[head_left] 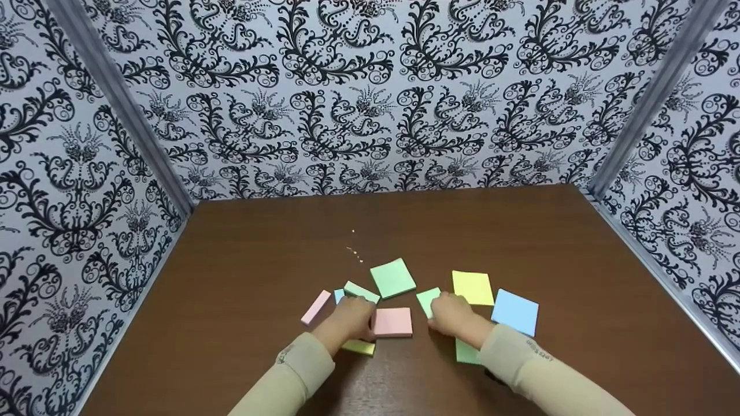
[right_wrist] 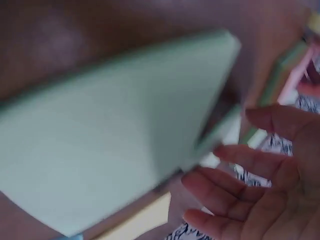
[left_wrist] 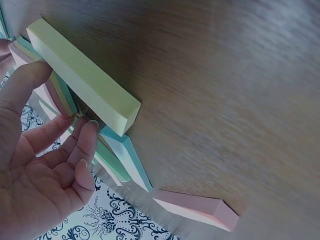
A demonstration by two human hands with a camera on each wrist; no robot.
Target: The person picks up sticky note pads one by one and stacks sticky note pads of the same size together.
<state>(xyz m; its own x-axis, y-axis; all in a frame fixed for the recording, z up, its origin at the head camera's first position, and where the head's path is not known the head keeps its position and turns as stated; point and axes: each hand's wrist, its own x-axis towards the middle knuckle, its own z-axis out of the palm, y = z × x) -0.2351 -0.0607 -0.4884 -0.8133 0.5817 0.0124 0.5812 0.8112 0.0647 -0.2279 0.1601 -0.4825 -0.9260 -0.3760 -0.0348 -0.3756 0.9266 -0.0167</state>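
Note:
My left hand [head_left: 348, 316] pinches the near edge of a stack of sticky notes [head_left: 394, 322], pink on top; layers of pink, yellow and green [left_wrist: 62, 97] show between thumb and fingers in the left wrist view. Beside that hand lie a yellow pad [head_left: 359, 347], a narrow green pad [head_left: 362, 292], a partly covered blue pad [head_left: 339, 295] and a pink pad [head_left: 316, 307]. My right hand [head_left: 454, 315] holds a small green sticky note pad [head_left: 426, 300] by its edge, thumb and fingers on either side. Under the right forearm lies another green pad [head_left: 467, 352], large in the right wrist view.
A square green pad [head_left: 393, 278] lies beyond and between the hands. To the right are a yellow pad [head_left: 472, 288] and a blue pad [head_left: 515, 312]. Small pale crumbs [head_left: 355, 252] dot the brown table [head_left: 277, 242]. Patterned walls [head_left: 370, 115] enclose the back and sides.

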